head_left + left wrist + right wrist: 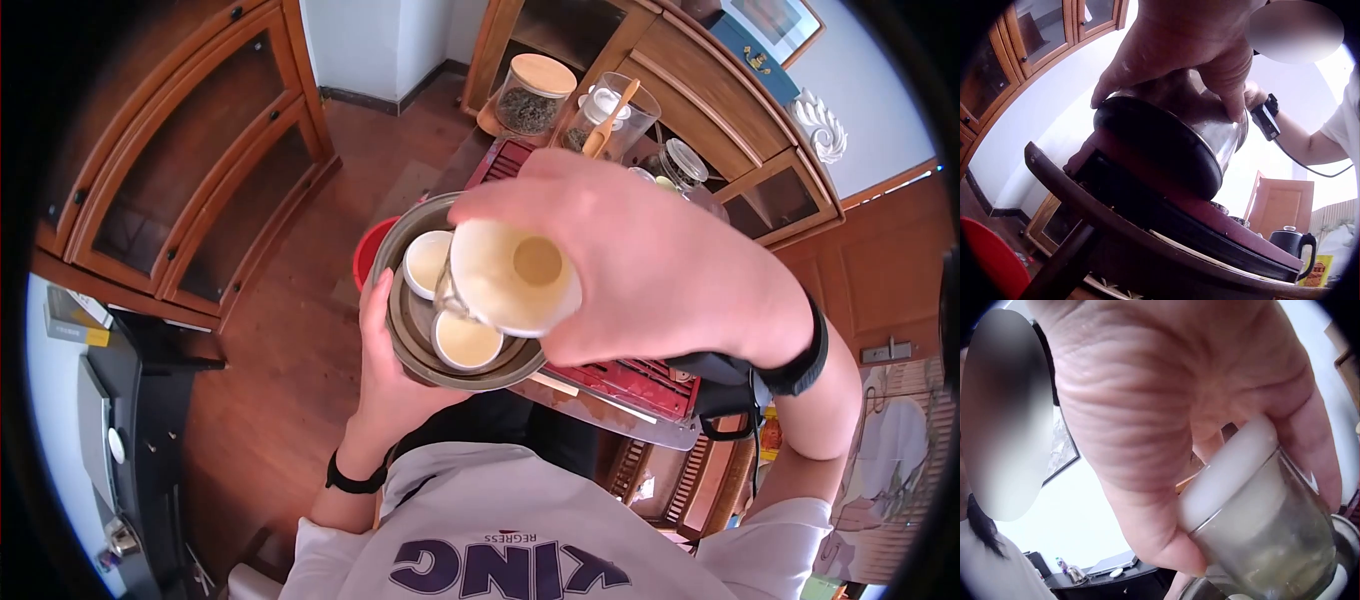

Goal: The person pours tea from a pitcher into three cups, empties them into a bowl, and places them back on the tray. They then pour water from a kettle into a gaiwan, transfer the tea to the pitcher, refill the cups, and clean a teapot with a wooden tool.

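Observation:
My left hand grips a round metal bowl at its side, thumb along the outer wall. In the left wrist view its fingers spread round the metal wall above the dark base. Two small white cups with pale yellow liquid sit inside the bowl. From above, my right hand holds a clear glass cup with a thick white rim or insert, thumb and fingers on opposite sides. Tilted over the bowl, this cup overlaps the small cups in the head view; a round tan patch shows inside it.
Under the bowl and right arm is a red slatted tea tray on a table. Behind stand a wooden-lidded jar and a glass container with a wooden scoop. A red bucket is at the left, a dark kettle at the right.

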Demonstrator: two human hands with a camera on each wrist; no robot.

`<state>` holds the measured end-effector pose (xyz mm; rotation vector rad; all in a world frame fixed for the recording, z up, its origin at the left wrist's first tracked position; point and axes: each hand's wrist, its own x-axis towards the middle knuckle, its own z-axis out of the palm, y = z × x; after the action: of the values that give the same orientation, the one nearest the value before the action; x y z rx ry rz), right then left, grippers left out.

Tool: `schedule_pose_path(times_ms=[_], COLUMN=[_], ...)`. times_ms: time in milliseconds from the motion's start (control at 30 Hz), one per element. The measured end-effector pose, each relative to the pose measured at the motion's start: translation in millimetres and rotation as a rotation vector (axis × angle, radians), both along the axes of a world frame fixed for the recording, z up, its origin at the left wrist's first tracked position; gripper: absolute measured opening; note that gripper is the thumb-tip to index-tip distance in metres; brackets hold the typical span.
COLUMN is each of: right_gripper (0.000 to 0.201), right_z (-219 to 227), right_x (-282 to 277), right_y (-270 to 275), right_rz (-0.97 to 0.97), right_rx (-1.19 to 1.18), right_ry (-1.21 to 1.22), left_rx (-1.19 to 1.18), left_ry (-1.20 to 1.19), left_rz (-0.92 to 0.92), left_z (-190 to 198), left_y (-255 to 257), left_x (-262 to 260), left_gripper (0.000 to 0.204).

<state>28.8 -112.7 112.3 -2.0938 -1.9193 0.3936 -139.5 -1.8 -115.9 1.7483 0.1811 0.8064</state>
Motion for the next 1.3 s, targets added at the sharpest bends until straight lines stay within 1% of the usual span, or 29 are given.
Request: schedule_pose_path(times_ms=[33,100,200,267,367,400,467,500,567,767,1000,1067,1167,1300], right_gripper=[0.065,0.067,0.069,0.067,0.066,0.066,0.065,0.065,0.066,0.068,0.068,0.067,0.067,0.067], right_z=[1,1,1,-1,-2,-1,2,2,3,-3,-5,-8,-13,-9], right_x=[-6,-15,-23,-21,-15,-14,-13,-11,-7,7,9,9,9,1], right_y=[-2,-4,-7,-11,-15,-15,-15,-15,-17,-19,-18,-18,-15,-12], right_rz=[-0.003,-0.004,-0.006,0.01,0.007,0.008,-0.021,-0.022,-0.037,-0.065,-0.083,-0.046,-0.014,-0.011], right_rx=[-0.04,-0.076,-0.13,-0.085,-0.041,-0.042,-0.081,-0.082,-0.067,-0.056,-0.046,0.028,0.074,0.014], right_ry=[-0.018,-0.02,-0.028,-0.106,-0.124,-0.124,-0.212,-0.212,-0.295,-0.385,-0.417,-0.433,-0.406,-0.448], left_rx=[0.024,0.046,0.009,0.02,0.03,0.029,0.034,0.033,0.035,0.036,0.052,0.031,0.038,0.044], left_ry=[-0.003,-0.004,0.002,-0.029,-0.007,-0.006,-0.001,0.0,0.002,-0.026,-0.032,-0.023,-0.035,-0.005], left_rz=[0.008,0.018,-0.001,-0.018,-0.003,-0.003,-0.011,-0.013,-0.009,-0.011,-0.008,-0.009,-0.006,-0.001], left_z=[2,3,3,4,5,5,5,5,4,2,2,2,2,3], left_y=[0,-1,-1,0,-1,-1,1,1,1,0,1,0,0,1], left_x=[0,1,1,2,1,1,0,0,0,1,1,1,2,0], left_gripper=[0.127,0.127,0.127,0.127,0.128,0.128,0.128,0.128,0.128,0.128,0.127,0.127,0.127,0.126])
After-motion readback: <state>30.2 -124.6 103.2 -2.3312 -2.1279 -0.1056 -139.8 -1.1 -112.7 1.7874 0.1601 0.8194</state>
